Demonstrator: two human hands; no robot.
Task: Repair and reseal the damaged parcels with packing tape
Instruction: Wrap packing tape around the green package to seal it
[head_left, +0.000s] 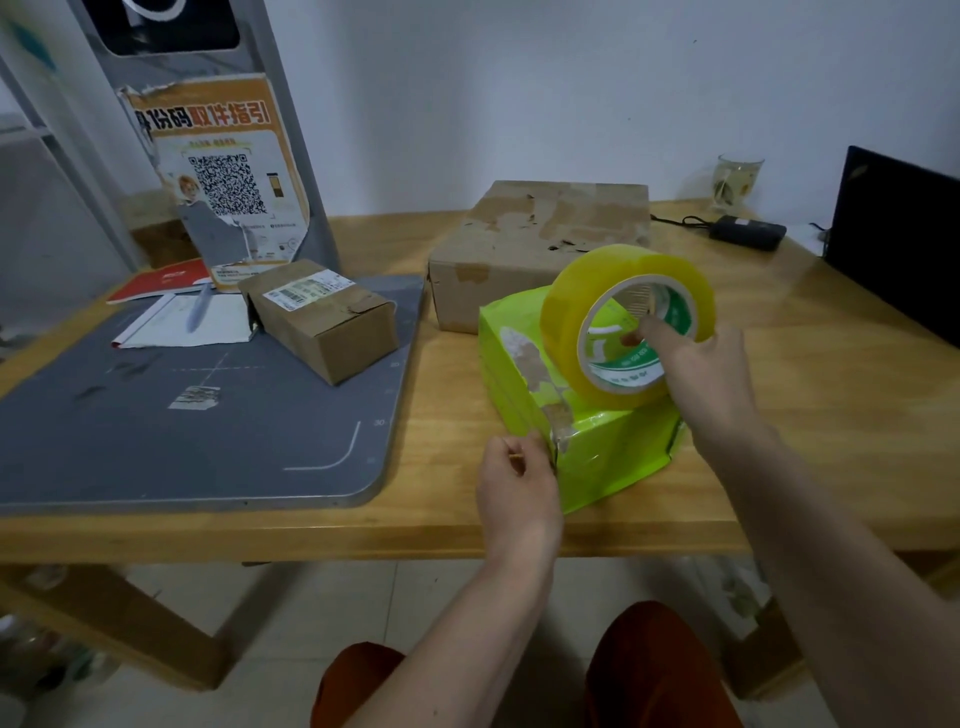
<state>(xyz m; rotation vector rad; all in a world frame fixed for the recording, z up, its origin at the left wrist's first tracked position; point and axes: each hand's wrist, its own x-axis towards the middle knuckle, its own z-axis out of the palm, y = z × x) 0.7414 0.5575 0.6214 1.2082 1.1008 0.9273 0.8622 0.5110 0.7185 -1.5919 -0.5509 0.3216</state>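
On the bench's (363, 525) left side a small brown box (322, 319) lay on a grey mat (156, 431). Behind the middle, near the far edge, sat a larger worn carton (535, 244). Near the front edge lay the green parcel (597, 447), its torn corner showing. My left hand (517, 486) was clenched in a pinch grip beside that corner, seemingly holding the tape's free end, though I could not see the strip clearly. My right hand (696, 369) grasped the tape roll (628, 322) above the parcel. I judged taping had begun; next, press the strip over the tear.
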